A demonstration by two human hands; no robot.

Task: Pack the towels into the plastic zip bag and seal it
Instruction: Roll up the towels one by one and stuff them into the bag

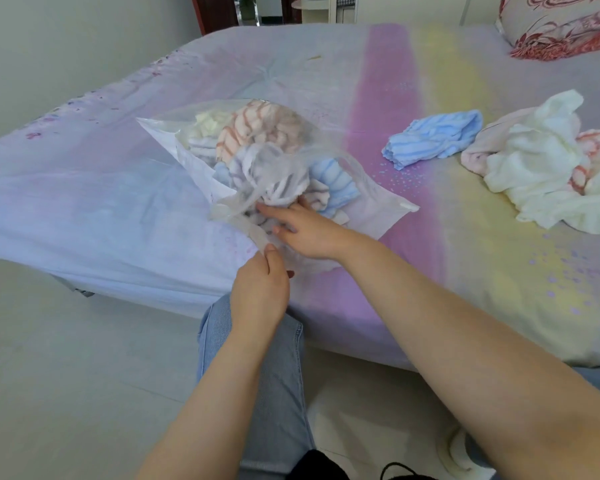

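We are looking down over our own two bare forearms at a bed point(465, 271) covered in a pastel sheet banded purple, pink and yellow, its near edge running across in front of our jeans-clad knee point(253, 358). A clear plastic zip bag point(201, 174) is lying near that edge, toward the bed's left corner, with its open mouth facing us. It is bulging with bunched towels in the bag point(257, 136), striped in red, blue, grey and pale yellow. Our left hand point(260, 289) is pinching the near lip of the bag at the bed's edge, thumb and fingers closed on the plastic. Our right hand point(305, 230) is reaching into the mouth, fingers spread and pressing against the towels rather than gripping them. To the right, apart from the bag, a loose blue towel point(433, 138) is lying on the yellow band, and just beyond it a heap of white and pink towels point(541, 168) is sitting near the frame's right side. Bare sheet is lying open between bag and blue towel, and behind the bag. A floral pillow point(561, 26) is resting at the far right corner. Pale floor point(66, 358) is spreading out on the left.
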